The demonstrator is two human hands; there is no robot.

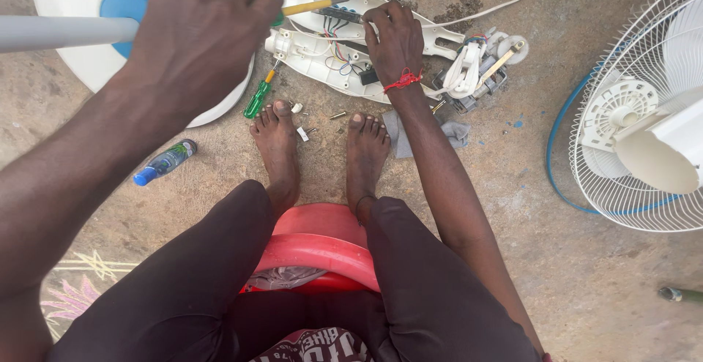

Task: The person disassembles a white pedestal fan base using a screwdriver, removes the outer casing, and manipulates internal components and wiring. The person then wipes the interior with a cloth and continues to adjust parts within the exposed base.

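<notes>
The opened white fan housing, wiring bare, lies under the right hand, whose spread fingers press on it. Just left, the left hand is clenched round a yellow-shafted screwdriver tipped into it. Judging by the loose screws nearer the feet, disassembly is done; reassembly remains.

Yellow and green screwdriver in left hand; white open casing under right hand, red thread round its wrist; green screwdriver and blue-capped bottle below left hand; red stool.
</notes>
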